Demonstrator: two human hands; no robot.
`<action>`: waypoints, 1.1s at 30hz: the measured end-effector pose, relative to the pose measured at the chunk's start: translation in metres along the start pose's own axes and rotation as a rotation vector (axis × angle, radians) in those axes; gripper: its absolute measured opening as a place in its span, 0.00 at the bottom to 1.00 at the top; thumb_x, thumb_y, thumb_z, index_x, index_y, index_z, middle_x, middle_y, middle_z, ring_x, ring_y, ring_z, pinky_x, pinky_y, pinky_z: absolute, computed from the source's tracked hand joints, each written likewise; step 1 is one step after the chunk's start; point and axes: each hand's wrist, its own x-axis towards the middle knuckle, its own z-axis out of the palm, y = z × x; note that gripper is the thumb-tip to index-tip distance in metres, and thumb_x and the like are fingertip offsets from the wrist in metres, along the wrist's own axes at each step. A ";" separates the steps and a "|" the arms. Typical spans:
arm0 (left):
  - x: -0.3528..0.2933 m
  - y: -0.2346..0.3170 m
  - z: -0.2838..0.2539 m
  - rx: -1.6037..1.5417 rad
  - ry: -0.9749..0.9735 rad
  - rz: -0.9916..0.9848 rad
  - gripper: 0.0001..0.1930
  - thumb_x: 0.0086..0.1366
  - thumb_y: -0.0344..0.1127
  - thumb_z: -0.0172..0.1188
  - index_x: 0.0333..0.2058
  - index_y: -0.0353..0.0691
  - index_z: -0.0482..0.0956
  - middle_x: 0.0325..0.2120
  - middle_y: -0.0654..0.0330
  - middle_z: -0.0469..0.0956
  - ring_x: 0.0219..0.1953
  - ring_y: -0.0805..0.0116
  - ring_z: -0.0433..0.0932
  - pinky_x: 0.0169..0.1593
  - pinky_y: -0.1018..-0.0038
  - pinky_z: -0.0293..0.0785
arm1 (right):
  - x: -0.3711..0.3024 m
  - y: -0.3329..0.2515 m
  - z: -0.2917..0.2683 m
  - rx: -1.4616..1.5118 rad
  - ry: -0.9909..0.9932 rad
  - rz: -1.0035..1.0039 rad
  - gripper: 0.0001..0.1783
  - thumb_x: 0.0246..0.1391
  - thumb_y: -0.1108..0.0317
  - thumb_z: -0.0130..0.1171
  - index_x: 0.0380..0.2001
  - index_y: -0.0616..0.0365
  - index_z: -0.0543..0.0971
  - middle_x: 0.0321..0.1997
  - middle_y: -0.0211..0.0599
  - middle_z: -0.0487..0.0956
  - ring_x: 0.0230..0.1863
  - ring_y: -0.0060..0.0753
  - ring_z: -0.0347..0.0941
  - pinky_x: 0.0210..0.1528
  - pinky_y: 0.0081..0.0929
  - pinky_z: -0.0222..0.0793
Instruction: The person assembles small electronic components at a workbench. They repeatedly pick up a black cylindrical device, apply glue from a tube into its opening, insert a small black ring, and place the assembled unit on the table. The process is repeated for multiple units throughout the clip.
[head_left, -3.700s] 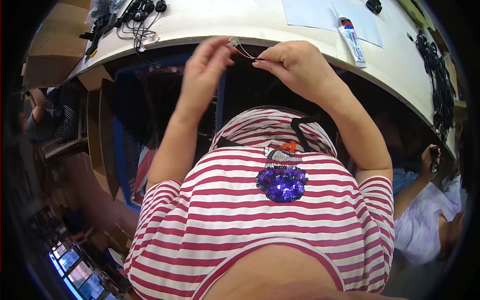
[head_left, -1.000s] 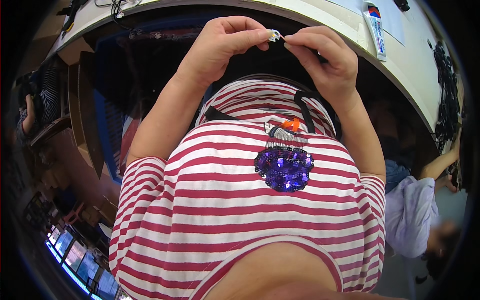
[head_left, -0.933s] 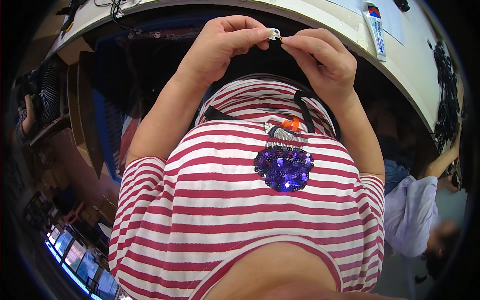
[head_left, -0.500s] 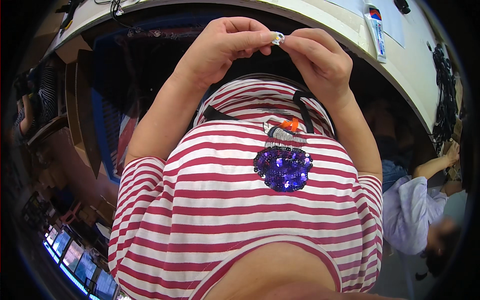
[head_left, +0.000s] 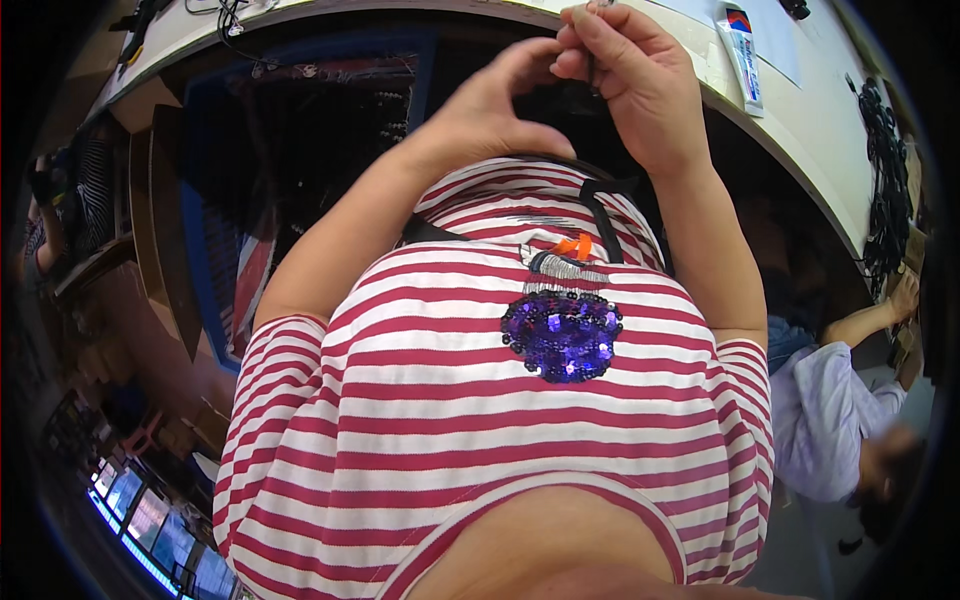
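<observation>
Up at the top edge of the frame, the right hand (head_left: pixel 640 80) has thumb and fingers pinched together on a small pale component (head_left: pixel 601 3), partly cut off by the border, so its shape and any marking can't be made out. Just beside it, the left hand (head_left: pixel 490 110) is spread, thumb dropped well away from the fingers; whether those fingertips touch the other hand, I can't tell.

Now to the print! Upper right, on the white desk (head_left: pixel 810 140), lies a squeeze tube (head_left: pixel 742 62): white body, red and dark blue toward its upper end, blue lettering running lengthwise. Near it lies a pale sheet of paper (head_left: pixel 775 40), and down the right edge of the desk, a tangle of black cables (head_left: pixel 880 200).

Over in the upper left, thin dark wires (head_left: pixel 228 18) rest on the desk; below sits a blue crate (head_left: pixel 200 230) beside a cardboard box (head_left: pixel 165 220). Centre frame, a purple sequin patch (head_left: pixel 562 338) glitters on the red-and-white striped shirt (head_left: pixel 480 420).
</observation>
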 end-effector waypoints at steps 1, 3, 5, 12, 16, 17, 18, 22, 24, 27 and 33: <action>0.001 -0.004 0.012 0.076 0.003 0.028 0.37 0.40 0.31 0.72 0.51 0.38 0.64 0.41 0.58 0.70 0.47 0.67 0.69 0.52 0.74 0.64 | 0.002 0.001 0.003 0.171 0.005 0.010 0.06 0.53 0.70 0.53 0.33 0.59 0.75 0.28 0.34 0.76 0.27 0.24 0.73 0.32 0.21 0.70; 0.007 -0.006 0.020 0.005 -0.074 -0.014 0.30 0.47 0.30 0.67 0.49 0.38 0.65 0.38 0.62 0.71 0.42 0.73 0.70 0.47 0.80 0.65 | 0.002 -0.002 0.004 0.279 0.007 0.019 0.06 0.54 0.70 0.52 0.34 0.59 0.75 0.29 0.34 0.77 0.28 0.24 0.74 0.33 0.20 0.70; 0.012 -0.007 0.017 -0.153 -0.007 -0.059 0.24 0.52 0.28 0.63 0.48 0.38 0.66 0.36 0.64 0.72 0.40 0.76 0.70 0.46 0.81 0.66 | 0.001 -0.008 0.013 0.262 0.189 -0.064 0.08 0.56 0.68 0.49 0.34 0.60 0.74 0.28 0.34 0.76 0.24 0.23 0.73 0.28 0.19 0.70; 0.022 0.011 -0.001 -0.616 0.065 0.078 0.20 0.49 0.43 0.64 0.37 0.40 0.69 0.30 0.64 0.69 0.30 0.78 0.66 0.36 0.83 0.63 | -0.019 -0.019 -0.011 -1.077 -0.292 -0.977 0.10 0.37 0.74 0.61 0.29 0.54 0.80 0.31 0.31 0.77 0.35 0.30 0.74 0.41 0.25 0.71; 0.025 0.045 0.017 -0.557 0.149 -0.062 0.10 0.52 0.31 0.59 0.33 0.37 0.72 0.29 0.60 0.74 0.30 0.76 0.71 0.35 0.80 0.67 | -0.024 -0.013 -0.011 -1.211 -0.285 -0.986 0.15 0.36 0.79 0.60 0.32 0.53 0.80 0.32 0.32 0.78 0.34 0.30 0.74 0.43 0.30 0.70; 0.028 0.043 0.019 -0.564 0.172 -0.058 0.09 0.52 0.30 0.59 0.33 0.37 0.72 0.27 0.60 0.74 0.29 0.76 0.71 0.34 0.82 0.67 | -0.024 -0.015 -0.015 -1.235 -0.290 -0.972 0.15 0.36 0.79 0.59 0.33 0.53 0.80 0.33 0.32 0.78 0.34 0.31 0.74 0.43 0.29 0.70; 0.030 0.042 0.020 -0.571 0.195 -0.055 0.08 0.53 0.29 0.59 0.32 0.37 0.73 0.25 0.61 0.74 0.27 0.77 0.71 0.32 0.83 0.66 | -0.025 -0.019 -0.018 -1.258 -0.295 -0.958 0.16 0.36 0.79 0.59 0.34 0.53 0.79 0.33 0.32 0.78 0.34 0.31 0.74 0.43 0.29 0.70; 0.039 0.047 0.013 -0.554 0.201 -0.102 0.05 0.54 0.28 0.58 0.31 0.38 0.73 0.23 0.62 0.74 0.23 0.81 0.67 0.28 0.85 0.60 | -0.025 -0.060 -0.050 -1.329 0.061 -0.909 0.15 0.42 0.75 0.58 0.37 0.54 0.77 0.34 0.34 0.77 0.33 0.33 0.74 0.35 0.26 0.71; 0.041 0.058 0.017 -0.424 0.216 -0.102 0.04 0.55 0.28 0.57 0.30 0.38 0.72 0.22 0.62 0.72 0.19 0.84 0.60 0.24 0.87 0.54 | -0.015 -0.087 -0.063 -1.391 0.347 -0.676 0.14 0.46 0.69 0.58 0.39 0.56 0.76 0.37 0.38 0.77 0.33 0.36 0.74 0.34 0.27 0.70; 0.050 0.065 0.028 -0.321 0.199 -0.135 0.05 0.54 0.28 0.59 0.29 0.38 0.74 0.23 0.63 0.74 0.20 0.84 0.63 0.25 0.87 0.56 | 0.008 -0.095 -0.100 -1.710 0.441 -0.491 0.13 0.48 0.63 0.57 0.36 0.58 0.77 0.34 0.39 0.78 0.32 0.37 0.75 0.33 0.28 0.69; 0.060 0.060 0.031 -0.180 0.181 -0.128 0.10 0.54 0.31 0.62 0.34 0.34 0.76 0.26 0.64 0.75 0.30 0.77 0.72 0.37 0.82 0.68 | 0.009 -0.093 -0.078 -1.185 0.361 -0.280 0.11 0.48 0.63 0.59 0.27 0.61 0.78 0.21 0.34 0.78 0.23 0.25 0.74 0.28 0.20 0.67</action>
